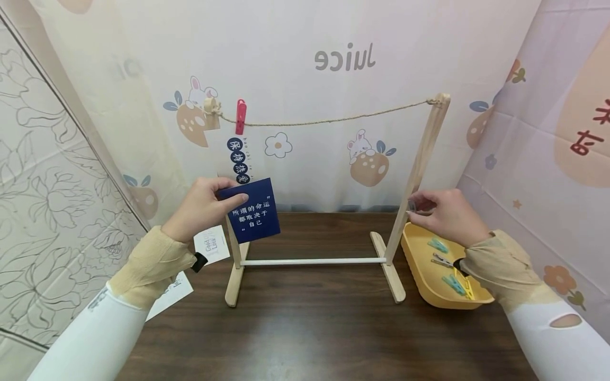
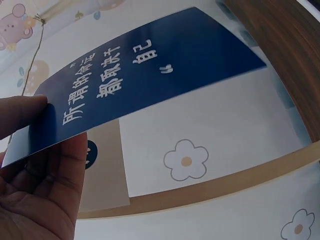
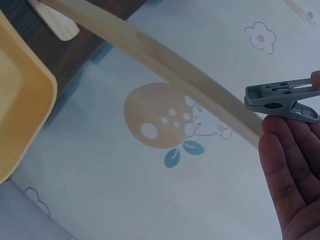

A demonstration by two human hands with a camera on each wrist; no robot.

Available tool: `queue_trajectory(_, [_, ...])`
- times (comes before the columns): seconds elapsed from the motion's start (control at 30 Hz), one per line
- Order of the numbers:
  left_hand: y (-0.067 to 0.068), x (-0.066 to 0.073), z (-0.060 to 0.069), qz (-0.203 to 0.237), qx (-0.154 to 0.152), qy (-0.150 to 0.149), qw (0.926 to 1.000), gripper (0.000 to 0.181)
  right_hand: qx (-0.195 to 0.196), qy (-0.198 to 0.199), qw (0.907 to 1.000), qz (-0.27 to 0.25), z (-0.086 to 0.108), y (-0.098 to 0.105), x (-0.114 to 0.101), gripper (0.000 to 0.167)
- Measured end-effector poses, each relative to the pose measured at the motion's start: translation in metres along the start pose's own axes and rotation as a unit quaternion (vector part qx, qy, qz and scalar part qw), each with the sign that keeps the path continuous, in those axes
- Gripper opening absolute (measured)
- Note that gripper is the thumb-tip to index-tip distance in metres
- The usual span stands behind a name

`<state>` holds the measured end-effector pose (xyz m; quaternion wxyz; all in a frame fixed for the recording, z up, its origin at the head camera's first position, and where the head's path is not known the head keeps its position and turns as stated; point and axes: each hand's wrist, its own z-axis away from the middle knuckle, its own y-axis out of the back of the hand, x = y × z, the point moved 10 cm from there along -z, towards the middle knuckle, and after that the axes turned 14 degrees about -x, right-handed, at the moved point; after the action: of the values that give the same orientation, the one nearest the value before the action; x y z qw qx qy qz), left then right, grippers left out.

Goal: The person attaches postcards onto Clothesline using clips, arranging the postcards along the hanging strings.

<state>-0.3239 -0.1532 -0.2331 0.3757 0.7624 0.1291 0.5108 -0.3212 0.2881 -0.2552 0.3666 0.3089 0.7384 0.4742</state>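
A dark blue card [image 1: 257,214] with white characters is pinched between the thumb and fingers of my left hand [image 1: 202,209], in front of the stand's left post. My right hand [image 1: 445,214] holds a grey clothespin [image 3: 280,97] by its handle end, beside the right wooden post [image 1: 421,153]; in the right wrist view its jaws look closed with nothing in them. Between the post tops sags a twine line [image 1: 329,121]. A red clothespin [image 1: 241,117] clips a card with dark round characters [image 1: 240,159] near its left end; the blue card partly hides that card.
On the right stands a yellow basket [image 1: 445,304] with several clothespins, partly behind my right arm. White cards with writing [image 1: 214,246] lie on the brown table [image 1: 295,328] at the left, partly under my left arm. A white bar [image 1: 314,261] joins the stand's feet.
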Motion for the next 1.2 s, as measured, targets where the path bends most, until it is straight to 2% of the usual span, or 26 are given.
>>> queue_trajectory(0.37, [0.005, 0.011, -0.004, -0.015, 0.023, -0.004, 0.9996, 0.012, 0.038, 0.053, 0.9978, 0.003, -0.009, 0.017, -0.028, 0.024])
queue_trajectory(0.7, [0.004, 0.017, -0.010, -0.023, 0.018, 0.008, 0.9995, 0.019, 0.033, 0.048, 0.9983, -0.004, -0.023, 0.028, -0.051, 0.024])
queue_trajectory(1.0, [0.003, 0.022, -0.015, -0.023, 0.017, -0.002, 0.9996, 0.019, 0.056, 0.067, 0.9959, -0.023, -0.033, 0.041, -0.071, 0.023])
queue_trajectory(1.2, [0.003, 0.026, -0.020, -0.022, 0.019, -0.009, 0.9995, 0.019, 0.071, 0.067, 0.9943, -0.043, -0.038, 0.049, -0.077, 0.023])
